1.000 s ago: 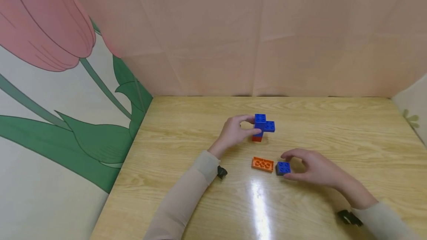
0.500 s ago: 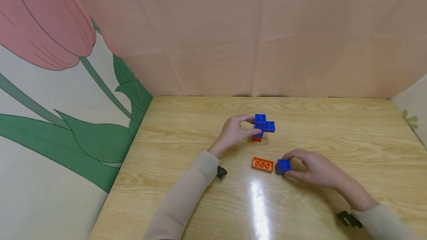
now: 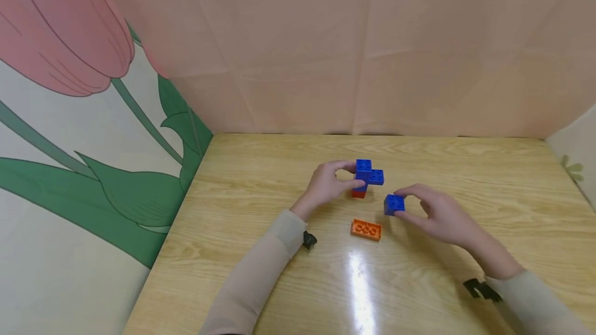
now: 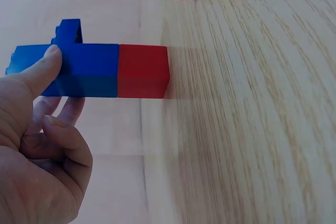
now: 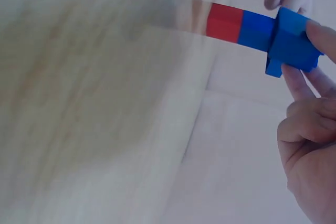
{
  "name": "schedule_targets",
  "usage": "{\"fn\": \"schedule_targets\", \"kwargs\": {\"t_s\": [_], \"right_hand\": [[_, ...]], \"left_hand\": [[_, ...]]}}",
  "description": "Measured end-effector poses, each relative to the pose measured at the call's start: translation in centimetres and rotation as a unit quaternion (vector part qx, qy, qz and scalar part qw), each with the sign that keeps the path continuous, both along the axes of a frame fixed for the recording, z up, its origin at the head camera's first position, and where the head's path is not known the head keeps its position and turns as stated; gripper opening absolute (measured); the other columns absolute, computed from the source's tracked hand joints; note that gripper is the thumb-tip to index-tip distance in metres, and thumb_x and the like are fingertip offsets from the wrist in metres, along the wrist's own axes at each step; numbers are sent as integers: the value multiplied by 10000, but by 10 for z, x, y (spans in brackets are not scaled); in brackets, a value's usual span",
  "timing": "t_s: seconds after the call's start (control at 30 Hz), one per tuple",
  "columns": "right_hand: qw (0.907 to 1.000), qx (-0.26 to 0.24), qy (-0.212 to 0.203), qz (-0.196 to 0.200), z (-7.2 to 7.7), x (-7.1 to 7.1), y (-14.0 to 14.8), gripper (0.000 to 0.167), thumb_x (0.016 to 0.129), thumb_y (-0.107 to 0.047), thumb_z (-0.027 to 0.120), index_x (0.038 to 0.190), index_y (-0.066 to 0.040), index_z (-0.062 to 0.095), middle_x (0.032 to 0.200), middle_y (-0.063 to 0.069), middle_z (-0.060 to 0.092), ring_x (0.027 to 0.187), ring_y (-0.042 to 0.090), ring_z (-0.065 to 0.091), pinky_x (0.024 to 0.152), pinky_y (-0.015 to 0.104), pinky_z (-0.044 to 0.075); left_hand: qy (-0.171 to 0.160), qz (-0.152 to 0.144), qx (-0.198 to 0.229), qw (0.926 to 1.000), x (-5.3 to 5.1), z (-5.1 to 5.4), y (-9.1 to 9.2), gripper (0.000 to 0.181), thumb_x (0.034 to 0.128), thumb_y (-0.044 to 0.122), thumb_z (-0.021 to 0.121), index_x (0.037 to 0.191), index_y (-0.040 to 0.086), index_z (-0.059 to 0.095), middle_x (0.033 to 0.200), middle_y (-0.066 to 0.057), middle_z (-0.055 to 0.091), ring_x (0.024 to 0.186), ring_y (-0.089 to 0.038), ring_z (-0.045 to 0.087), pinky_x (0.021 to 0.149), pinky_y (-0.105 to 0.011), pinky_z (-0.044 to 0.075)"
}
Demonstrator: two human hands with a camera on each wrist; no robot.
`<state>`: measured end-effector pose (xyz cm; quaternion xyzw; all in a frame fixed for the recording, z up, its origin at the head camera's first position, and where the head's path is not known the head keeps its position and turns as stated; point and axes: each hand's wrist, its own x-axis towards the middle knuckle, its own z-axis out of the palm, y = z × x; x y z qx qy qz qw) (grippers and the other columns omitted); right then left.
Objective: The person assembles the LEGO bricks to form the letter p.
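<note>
The block tower (image 3: 361, 175) stands, long axis vertical, side brick (image 3: 377, 177) pointing right.

The brick stack (image 3: 362, 176) stands on the table (image 3: 251, 180), the left hand (image 3: 327, 184) at its left. Nearer and right, the right hand (image 3: 438, 215) holds a single brick (image 3: 394, 204); the other brick (image 3: 366, 229) lies nearer still, to the left.

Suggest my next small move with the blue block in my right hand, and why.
Probably bring the block closer to the tower. Your right hand pinches it above the table, apart from the tower; your left hand holds the tower upright, and its top studs are bare, so joining there looks possible.
</note>
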<state>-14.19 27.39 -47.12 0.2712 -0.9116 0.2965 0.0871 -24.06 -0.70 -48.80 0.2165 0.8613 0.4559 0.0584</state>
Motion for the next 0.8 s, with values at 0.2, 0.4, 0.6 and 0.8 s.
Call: {"fn": "schedule_targets", "kwargs": {"t_s": [0.2,0.4,0.6,0.8], "right_hand": [[9994,-189,161,-236,11,-14,-3,426,892,-171,848,1283,-115,688,938,-13,673,505,32,311,464,234,314],[9982,-233,154,-528,19,-26,-5,460,913,-221,833,1331,-119,669,583,-104,334,447,48,290,418,247,280],[9973,-277,8,-682,21,-36,-7,465,946,-280,800,1361,-131,654,554,-90,327,430,73,296,404,263,280],[9966,-361,-180,-715,17,-45,-7,448,960,-293,783,1365,-150,655,563,-69,334,418,87,307,398,269,299]], "left_hand": [[-13,11,-11,10000,0,1,0,479,895,478,803,1286,211,731,1140,160,703,1246,-85,587,1063,-425,478],[-17,-7,1,10000,0,0,0,479,892,486,798,1285,220,731,1132,165,700,1239,-79,586,1063,-436,478],[-15,-7,26,10000,0,0,0,473,890,483,799,1282,228,733,1123,164,701,1228,-77,589,1064,-443,474],[-26,-6,56,10000,-1,-1,1,491,887,491,797,1292,221,731,1125,144,710,1214,-73,595,1068,-417,470]]}}
